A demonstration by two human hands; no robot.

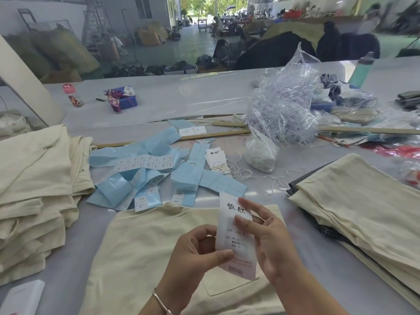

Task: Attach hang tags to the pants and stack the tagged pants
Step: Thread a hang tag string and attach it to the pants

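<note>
Both hands (227, 251) hold a hang tag (236, 233) over the cluttered white table (159, 103).

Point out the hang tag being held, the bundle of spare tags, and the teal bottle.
hang tag (231, 226), head view, printed face.
bundle of spare tags (217, 161), head view, top card.
teal bottle (361, 72), head view, body.

On the near half of the desk (75, 258) there is open surface only in two strips, one between the left stack of pants (34, 189) and the pants in the middle (141, 246), one between these and the right stack of pants (363, 212). Behind the middle pants the way forward is blocked by blue backing papers (145, 173), loose strings (272, 180) and a small bag (261, 153). Further back the big plastic bag (284, 98) stands high, while the far left desk is mostly open around a small bottle (72, 95) and a blue box (125, 100).
</note>
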